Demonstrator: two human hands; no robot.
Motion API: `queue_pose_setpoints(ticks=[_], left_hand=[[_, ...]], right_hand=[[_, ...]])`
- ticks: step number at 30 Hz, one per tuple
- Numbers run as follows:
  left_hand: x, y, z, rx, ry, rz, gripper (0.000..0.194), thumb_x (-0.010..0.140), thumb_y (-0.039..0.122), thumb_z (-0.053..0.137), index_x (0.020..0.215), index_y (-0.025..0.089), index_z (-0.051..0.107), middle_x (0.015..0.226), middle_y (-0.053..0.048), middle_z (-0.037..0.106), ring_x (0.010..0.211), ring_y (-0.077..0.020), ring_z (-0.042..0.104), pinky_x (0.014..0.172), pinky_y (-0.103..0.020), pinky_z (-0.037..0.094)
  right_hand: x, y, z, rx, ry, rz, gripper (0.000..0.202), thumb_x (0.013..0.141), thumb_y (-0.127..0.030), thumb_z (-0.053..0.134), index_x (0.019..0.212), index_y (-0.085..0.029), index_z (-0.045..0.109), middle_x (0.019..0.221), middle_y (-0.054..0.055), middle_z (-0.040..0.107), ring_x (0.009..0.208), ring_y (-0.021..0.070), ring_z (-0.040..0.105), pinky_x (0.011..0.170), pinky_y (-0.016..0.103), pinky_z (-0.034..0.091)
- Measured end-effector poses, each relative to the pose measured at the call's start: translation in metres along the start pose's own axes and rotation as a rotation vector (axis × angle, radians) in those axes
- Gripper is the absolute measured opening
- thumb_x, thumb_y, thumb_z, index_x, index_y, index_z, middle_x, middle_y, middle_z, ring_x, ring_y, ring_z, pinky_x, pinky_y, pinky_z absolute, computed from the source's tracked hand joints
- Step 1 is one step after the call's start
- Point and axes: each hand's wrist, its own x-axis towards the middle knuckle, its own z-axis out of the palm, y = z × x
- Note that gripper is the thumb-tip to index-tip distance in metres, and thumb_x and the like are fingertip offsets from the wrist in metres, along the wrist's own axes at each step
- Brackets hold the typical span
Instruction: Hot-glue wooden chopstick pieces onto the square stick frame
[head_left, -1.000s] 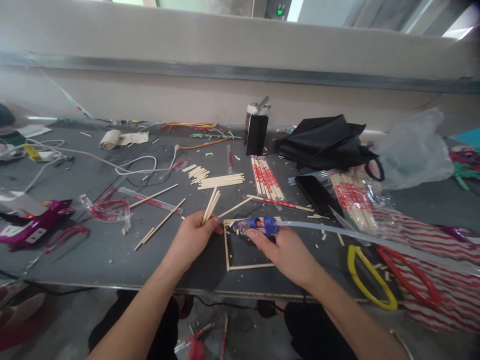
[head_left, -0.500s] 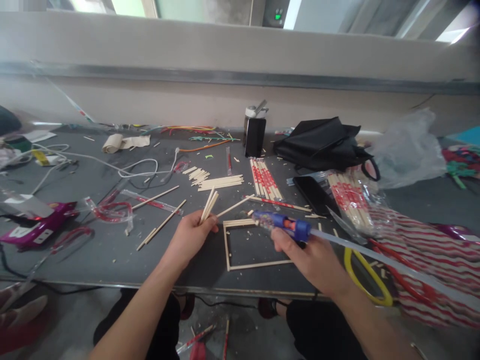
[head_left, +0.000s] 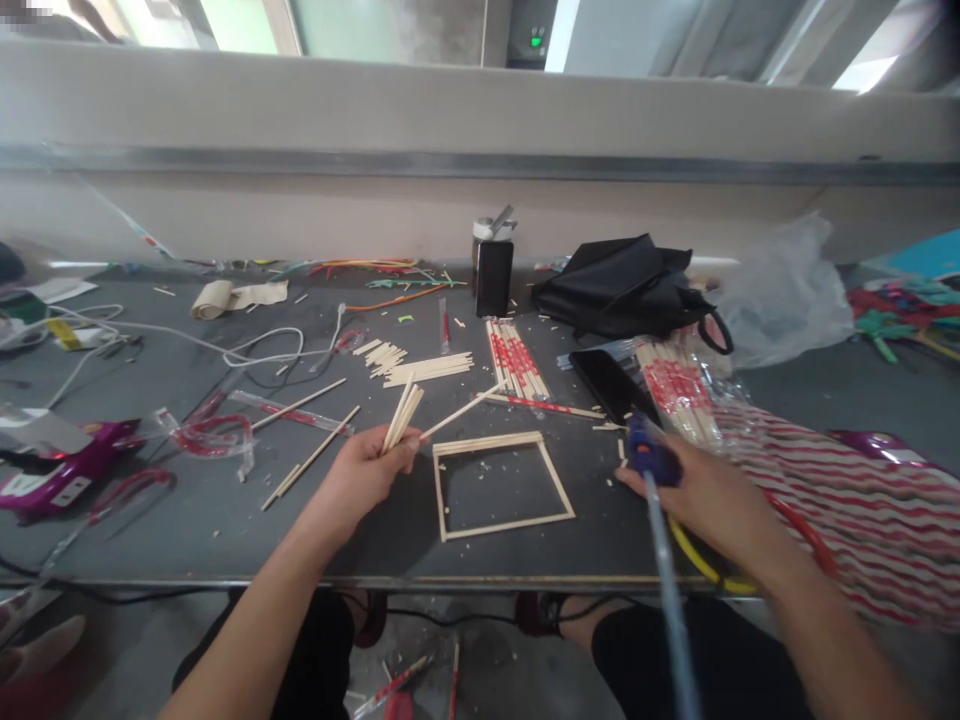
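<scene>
My left hand (head_left: pixel 375 468) is closed around a small bundle of wooden sticks (head_left: pixel 403 415), which point upward. One more stick (head_left: pixel 461 413) slants out to the right from its fingertips. On the table just right of that hand lies a four-sided frame of glued sticks (head_left: pixel 504 526), its far side built from doubled sticks. Farther right, my right hand (head_left: pixel 697 485) grips a blue glue gun (head_left: pixel 651 450) above the table. A long translucent glue stick (head_left: pixel 671 590) trails from it towards me. Part of the glue gun is hidden by its angle and the fingers.
Loose cut sticks (head_left: pixel 427 369) and red-wrapped chopsticks (head_left: pixel 516 360) lie beyond the frame. A phone (head_left: pixel 495 280) leans on a bottle; another phone (head_left: pixel 606 385) lies flat. Black bag (head_left: pixel 622 290), striped cloth (head_left: pixel 832 520) and yellow-handled scissors (head_left: pixel 701 560) are on the right. White cables (head_left: pixel 262 335) cross the left.
My right hand has carried the glue gun from the frame's far side out to the right, turning it. The frame now shows whole. My left hand still holds the sticks.
</scene>
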Motion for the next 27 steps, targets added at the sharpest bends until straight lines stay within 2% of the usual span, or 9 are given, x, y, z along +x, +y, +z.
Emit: queue_pose_setpoints(ticks=[4,7,8,10,13,16,19,23,27], left_hand=[[0.001,0.0,0.002,0.084,-0.003,0.018,0.035,0.071,0.048,0.064,0.082,0.014,0.066,0.057,0.006,0.044,0.041,-0.0047,0.029,0.04,-0.019,0.019],[-0.001,0.005,0.004,0.115,0.0,0.025,0.032,0.068,0.045,0.067,0.077,0.014,0.069,0.057,0.003,0.049,0.043,-0.0055,0.032,0.041,-0.019,0.021],[-0.002,0.006,0.005,0.118,-0.001,0.029,0.031,0.067,0.043,0.068,0.077,0.014,0.07,0.057,0.003,0.051,0.044,-0.0061,0.033,0.042,-0.02,0.022],[-0.004,0.008,0.007,0.12,0.0,0.053,0.028,0.065,0.04,0.069,0.078,0.015,0.073,0.057,0.002,0.054,0.048,-0.008,0.038,0.045,-0.02,0.027],[-0.004,0.005,0.01,0.121,-0.011,0.11,0.027,0.065,0.038,0.07,0.079,0.016,0.075,0.062,0.0,0.06,0.059,-0.0123,0.049,0.055,-0.022,0.036],[-0.003,-0.001,0.013,0.13,-0.045,0.136,0.029,0.069,0.039,0.069,0.086,0.016,0.075,0.073,-0.003,0.066,0.07,-0.0162,0.056,0.066,-0.025,0.041],[-0.002,-0.006,0.014,0.16,-0.043,0.15,0.031,0.073,0.042,0.068,0.087,0.016,0.074,0.076,-0.003,0.067,0.074,-0.0174,0.057,0.068,-0.026,0.042],[0.0,-0.006,0.013,0.204,0.038,0.111,0.027,0.074,0.043,0.067,0.079,0.017,0.071,0.069,-0.001,0.064,0.065,-0.014,0.053,0.061,-0.024,0.037],[0.004,-0.008,0.008,0.269,0.1,0.061,0.025,0.075,0.041,0.064,0.067,0.017,0.066,0.057,0.003,0.057,0.052,-0.0102,0.043,0.052,-0.022,0.03]], right_hand=[[0.001,-0.003,0.002,-0.177,-0.112,0.023,0.021,0.073,-0.039,0.064,0.08,-0.021,0.058,0.076,0.007,0.067,0.073,0.0274,0.065,0.062,0.034,0.045],[-0.002,-0.012,-0.005,-0.193,-0.145,-0.049,0.027,0.074,-0.044,0.063,0.083,-0.019,0.061,0.08,0.009,0.067,0.076,0.0274,0.064,0.066,0.036,0.047],[-0.003,-0.015,-0.008,-0.191,-0.121,-0.079,0.032,0.075,-0.048,0.062,0.086,-0.018,0.063,0.083,0.009,0.068,0.078,0.0282,0.064,0.069,0.038,0.048],[-0.006,-0.023,-0.016,-0.142,0.02,-0.11,0.038,0.078,-0.05,0.06,0.096,-0.017,0.065,0.089,0.011,0.068,0.082,0.029,0.064,0.075,0.042,0.048],[-0.006,-0.044,-0.023,0.08,0.258,-0.115,0.032,0.088,-0.042,0.053,0.107,-0.019,0.064,0.09,0.009,0.068,0.081,0.0241,0.063,0.078,0.039,0.048],[-0.001,-0.068,-0.022,0.301,0.166,-0.219,0.022,0.09,-0.035,0.054,0.103,-0.022,0.067,0.09,0.005,0.07,0.084,0.0207,0.064,0.079,0.035,0.049],[0.007,-0.084,-0.011,0.382,0.067,-0.281,0.016,0.089,-0.03,0.056,0.093,-0.023,0.07,0.091,0.003,0.072,0.088,0.0208,0.065,0.083,0.036,0.048],[0.018,-0.086,0.003,0.408,0.04,-0.275,0.016,0.089,-0.026,0.056,0.089,-0.024,0.072,0.091,0.002,0.074,0.089,0.0205,0.067,0.085,0.035,0.048],[0.022,-0.084,0.014,0.367,0.011,-0.283,0.021,0.09,-0.023,0.052,0.09,-0.021,0.073,0.091,0.004,0.075,0.09,0.0214,0.067,0.085,0.035,0.048]])
